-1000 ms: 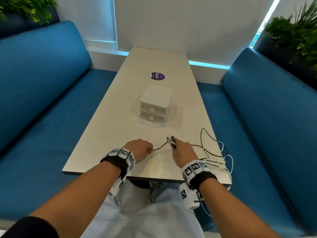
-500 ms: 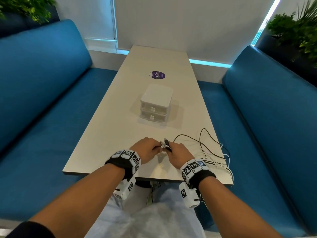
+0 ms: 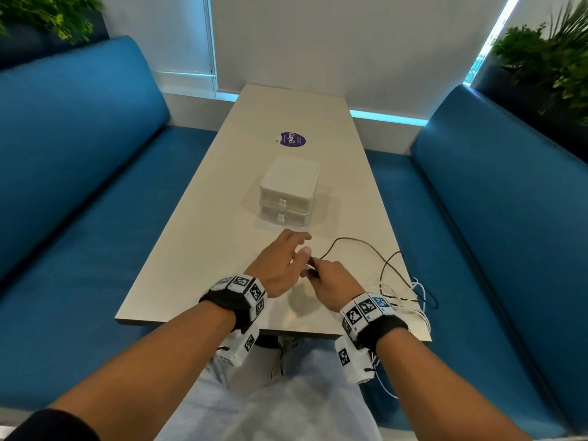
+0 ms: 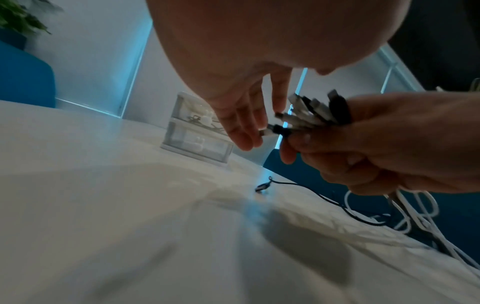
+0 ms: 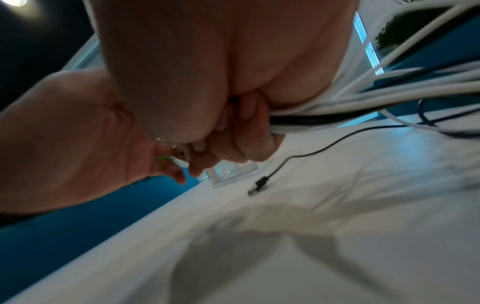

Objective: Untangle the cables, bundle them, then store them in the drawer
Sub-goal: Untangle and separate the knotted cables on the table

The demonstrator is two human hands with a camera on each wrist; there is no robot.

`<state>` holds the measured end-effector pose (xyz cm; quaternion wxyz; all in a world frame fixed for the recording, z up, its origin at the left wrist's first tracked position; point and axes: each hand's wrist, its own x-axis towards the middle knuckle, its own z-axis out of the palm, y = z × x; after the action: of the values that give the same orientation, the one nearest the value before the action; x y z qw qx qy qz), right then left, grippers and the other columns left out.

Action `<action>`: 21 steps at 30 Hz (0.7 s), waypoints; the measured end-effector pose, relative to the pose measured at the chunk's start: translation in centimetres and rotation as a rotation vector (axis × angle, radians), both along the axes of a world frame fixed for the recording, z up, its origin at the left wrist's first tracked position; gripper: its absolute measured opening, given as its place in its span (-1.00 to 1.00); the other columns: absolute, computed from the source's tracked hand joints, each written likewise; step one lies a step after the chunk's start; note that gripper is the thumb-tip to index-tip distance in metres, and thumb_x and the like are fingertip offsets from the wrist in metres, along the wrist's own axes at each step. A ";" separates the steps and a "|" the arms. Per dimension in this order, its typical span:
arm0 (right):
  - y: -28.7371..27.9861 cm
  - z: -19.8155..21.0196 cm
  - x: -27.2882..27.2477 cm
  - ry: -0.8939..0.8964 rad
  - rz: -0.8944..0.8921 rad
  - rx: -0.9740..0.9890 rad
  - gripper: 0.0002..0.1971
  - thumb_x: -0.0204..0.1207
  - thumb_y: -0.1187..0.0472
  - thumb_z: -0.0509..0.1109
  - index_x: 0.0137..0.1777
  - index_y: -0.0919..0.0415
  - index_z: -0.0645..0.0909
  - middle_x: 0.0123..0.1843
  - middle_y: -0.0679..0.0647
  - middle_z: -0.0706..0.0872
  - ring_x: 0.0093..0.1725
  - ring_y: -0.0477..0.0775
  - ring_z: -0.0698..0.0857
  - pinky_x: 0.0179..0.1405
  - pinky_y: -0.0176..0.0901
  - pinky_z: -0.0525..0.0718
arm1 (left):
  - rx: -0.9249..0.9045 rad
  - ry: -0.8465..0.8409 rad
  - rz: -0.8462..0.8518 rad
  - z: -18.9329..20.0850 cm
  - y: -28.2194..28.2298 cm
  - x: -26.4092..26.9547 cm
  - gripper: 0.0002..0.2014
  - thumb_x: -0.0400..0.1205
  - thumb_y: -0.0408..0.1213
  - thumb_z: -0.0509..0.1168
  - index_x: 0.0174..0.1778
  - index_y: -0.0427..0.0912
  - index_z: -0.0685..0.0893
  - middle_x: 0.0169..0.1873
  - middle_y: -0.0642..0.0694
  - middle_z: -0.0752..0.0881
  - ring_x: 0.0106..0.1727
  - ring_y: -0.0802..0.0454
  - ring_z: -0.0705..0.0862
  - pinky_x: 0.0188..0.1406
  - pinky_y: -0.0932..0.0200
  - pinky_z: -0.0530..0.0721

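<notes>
My right hand (image 3: 331, 284) grips a bunch of black and white cable ends (image 4: 314, 115), plugs pointing up and left. My left hand (image 3: 280, 259) is beside it, fingers nearly straight, fingertips (image 4: 249, 142) touching the lowest plug. From the right fist the cables (image 5: 363, 98) trail to the table's right edge. A black cable (image 3: 359, 241) loops across the table, and one loose black plug (image 5: 257, 187) lies flat on it. The small white two-drawer unit (image 3: 286, 192) stands beyond my hands, both drawers closed.
White cables (image 3: 416, 291) hang over the right edge of the long pale table (image 3: 197, 249) onto the blue bench (image 3: 477, 281). A purple sticker (image 3: 292, 140) lies beyond the drawer unit. Blue benches flank the table, with plants in the far corners.
The left hand, which pinched a black cable stretched between the hands, came over to the right hand and straightened its fingers. The black cable now lies slack in a loop.
</notes>
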<state>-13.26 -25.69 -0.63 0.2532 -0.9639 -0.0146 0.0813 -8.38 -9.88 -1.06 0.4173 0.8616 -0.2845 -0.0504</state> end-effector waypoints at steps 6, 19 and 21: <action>0.5 1.2 0.1 0.105 0.002 0.091 -0.84 0.71 0.19 0.22 -0.08 0.14 0.59 -0.17 0.04 0.67 -0.20 0.05 0.62 -0.21 -0.17 0.52 | 0.203 -0.204 -0.003 0.1 -0.3 -0.5 -0.66 0.78 0.11 0.01 -0.12 -0.05 0.47 -0.27 0.03 0.58 -0.17 0.00 0.51 -0.16 0.02 0.50; 1.1 0.9 0.3 0.166 0.043 0.178 -0.84 0.46 0.14 0.54 -0.19 -0.01 0.58 -0.34 -0.11 0.62 -0.35 -0.13 0.56 -0.35 -0.30 0.49 | 0.139 0.009 0.085 0.3 -1.6 -0.9 -0.76 0.75 -0.08 0.11 -0.09 -0.10 0.58 -0.26 -0.08 0.72 -0.21 -0.10 0.67 -0.15 -0.03 0.64; 1.3 0.8 0.5 0.169 0.104 0.186 -0.75 0.46 0.10 0.56 0.11 0.02 0.66 -0.13 -0.14 0.69 -0.16 -0.14 0.66 -0.14 -0.30 0.60 | 0.108 0.015 0.082 0.1 -1.4 -1.2 -0.68 0.75 0.05 0.08 -0.15 -0.07 0.55 -0.30 -0.08 0.72 -0.23 -0.09 0.66 -0.15 -0.04 0.63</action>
<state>-12.78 -24.39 0.22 0.3370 -0.9240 -0.0507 0.1734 -9.54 -11.23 -0.98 0.3739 0.8934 -0.2429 -0.0549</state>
